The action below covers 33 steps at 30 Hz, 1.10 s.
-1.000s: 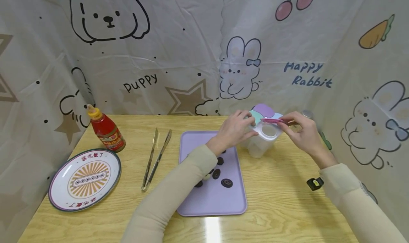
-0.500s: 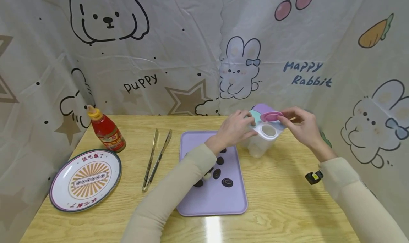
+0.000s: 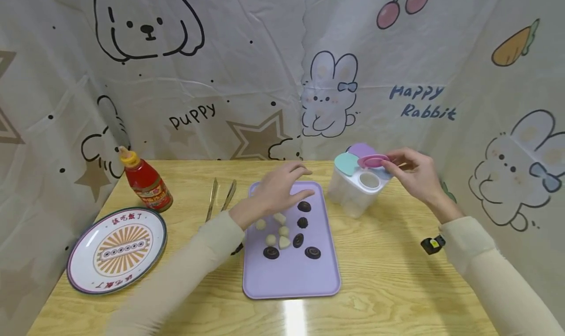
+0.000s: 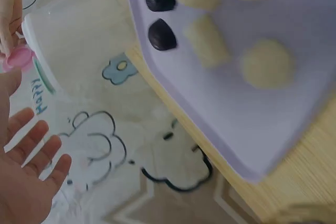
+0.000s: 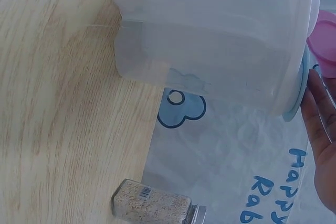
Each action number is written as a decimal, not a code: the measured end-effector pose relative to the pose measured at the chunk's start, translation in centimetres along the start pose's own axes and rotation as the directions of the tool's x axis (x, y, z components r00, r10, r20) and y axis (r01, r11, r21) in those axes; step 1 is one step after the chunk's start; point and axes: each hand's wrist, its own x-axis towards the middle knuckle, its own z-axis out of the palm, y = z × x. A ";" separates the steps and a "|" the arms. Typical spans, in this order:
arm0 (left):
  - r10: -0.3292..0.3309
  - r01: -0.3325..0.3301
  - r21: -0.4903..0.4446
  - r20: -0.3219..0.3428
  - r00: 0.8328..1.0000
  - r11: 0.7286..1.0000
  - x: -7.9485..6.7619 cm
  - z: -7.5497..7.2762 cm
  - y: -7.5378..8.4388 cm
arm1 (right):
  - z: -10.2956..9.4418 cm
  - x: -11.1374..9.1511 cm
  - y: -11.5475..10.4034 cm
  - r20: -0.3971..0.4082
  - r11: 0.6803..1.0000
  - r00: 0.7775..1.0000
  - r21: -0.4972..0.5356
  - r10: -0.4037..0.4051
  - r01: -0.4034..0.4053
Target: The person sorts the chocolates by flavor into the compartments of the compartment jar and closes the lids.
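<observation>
In the head view my right hand (image 3: 415, 174) pinches the edge of a raised pink lid (image 3: 373, 161). It belongs to a clear plastic storage container (image 3: 350, 196), whose round opening (image 3: 369, 180) is uncovered. Teal (image 3: 346, 164) and purple (image 3: 362, 150) lids lie flat on its top. The right wrist view shows my fingers beside a light blue lid (image 5: 297, 92). My left hand (image 3: 282, 186), fingers spread and holding nothing, hovers over the far part of a lilac tray (image 3: 291, 282). Several dark chocolates (image 3: 313, 252) and cream-coloured pieces (image 3: 271, 240) lie on the tray.
Metal tongs (image 3: 212, 198) lie left of the tray, partly behind my left arm. Farther left are a white plate (image 3: 116, 277) and a red sauce bottle (image 3: 147, 181). A glass jar of grains (image 5: 152, 203) shows in the right wrist view. Fabric walls surround the table.
My left hand has let go of the container and moved left over the tray, uncovering more pieces. My right hand has tilted the pink lid up and back and still holds it.
</observation>
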 end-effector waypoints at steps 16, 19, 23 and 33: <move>-0.309 0.315 0.066 -0.085 0.947 0.947 -13.5 -3.4 -6.4 | 0.0 -0.3 -0.1 0.010 1.000 1.000 -0.001 0.005 -0.005; -0.349 0.356 0.068 -0.096 0.932 0.932 -15.4 -3.2 -7.2 | -0.1 -0.2 -0.1 0.008 1.000 1.000 -0.005 0.008 -0.008; -0.400 0.408 0.071 -0.109 0.910 0.910 -17.0 -2.8 -7.5 | -0.2 -0.2 -0.1 0.010 1.000 1.000 -0.009 0.003 -0.003; -0.560 0.562 0.118 -0.059 0.827 0.818 -18.1 -0.9 -8.6 | -0.2 -0.1 -0.2 0.007 1.000 1.000 0.013 -0.024 0.024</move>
